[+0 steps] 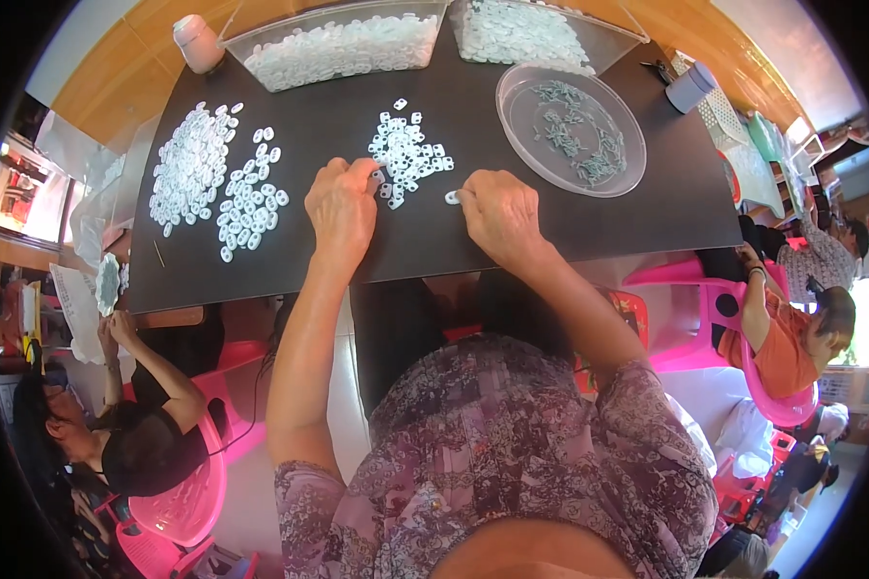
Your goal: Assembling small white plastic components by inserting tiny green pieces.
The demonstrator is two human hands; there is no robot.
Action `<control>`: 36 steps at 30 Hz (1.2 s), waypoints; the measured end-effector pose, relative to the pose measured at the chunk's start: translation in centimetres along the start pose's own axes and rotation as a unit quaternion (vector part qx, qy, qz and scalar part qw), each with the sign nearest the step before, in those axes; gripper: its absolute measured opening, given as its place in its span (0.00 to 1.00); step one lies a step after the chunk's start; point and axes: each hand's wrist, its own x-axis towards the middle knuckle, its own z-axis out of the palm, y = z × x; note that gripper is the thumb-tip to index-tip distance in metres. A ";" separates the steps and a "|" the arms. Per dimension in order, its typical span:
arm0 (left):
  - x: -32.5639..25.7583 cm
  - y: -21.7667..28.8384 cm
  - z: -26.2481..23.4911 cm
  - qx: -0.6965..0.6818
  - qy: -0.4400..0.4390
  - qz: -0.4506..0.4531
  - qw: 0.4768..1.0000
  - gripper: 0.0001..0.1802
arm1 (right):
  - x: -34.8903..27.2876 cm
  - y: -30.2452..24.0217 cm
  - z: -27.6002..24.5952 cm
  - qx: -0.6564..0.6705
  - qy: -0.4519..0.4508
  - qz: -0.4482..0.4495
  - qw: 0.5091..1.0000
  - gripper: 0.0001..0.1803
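Right hand (504, 214) at 4 o'clock from the middle pile: thumb and forefinger pinching one small white piece (452, 197), rest of the fingers folded in. Piece sticks out toward the pile, apart from it. Left hand (341, 207) at 8 o'clock from the pile, fingers curled, tips at the pile's near left edge; they cover what is under them, so cannot tell if anything is gripped. Middle pile (410, 154), small white squarish pieces with dark holes, loose on the dark tabletop (666, 214), beyond and between both hands.

Same clock, 12 at the far edge. At 9, large heap (191, 164) of white oval pieces; between 8 and 9, smaller spread (249, 205) of white ovals with slots, just beside it. At 3, round clear dish (523, 124), thin grey-green bits scattered inside. At 11, clear bin (357, 78) loaded with white pieces; between 1 and 2, second bin (605, 43), also white pieces. At 10, whitish jar (198, 45), upright near the bin. Between 2 and 3, grey-blue lidded container (690, 87) at the tabletop's edge.

Off the tabletop: person in black (154, 454) toward 7, on a pink chair (188, 507); person in orange (780, 338) at 4, on another pink chair (686, 299).
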 end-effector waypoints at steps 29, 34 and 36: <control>1.1 -0.6 -1.5 -0.160 -0.095 -0.086 0.979 0.06 | 5.8 13.7 -4.6 -0.105 -0.094 -0.112 0.984 0.05; 0.4 -1.6 -1.8 -0.275 -0.092 -0.160 0.944 0.05 | 5.9 13.6 -4.6 -0.104 -0.091 -0.101 0.985 0.05; 0.0 -1.0 -2.1 -0.337 -0.085 -0.172 0.922 0.05 | 5.8 13.6 -5.0 -0.088 -0.074 -0.094 0.989 0.05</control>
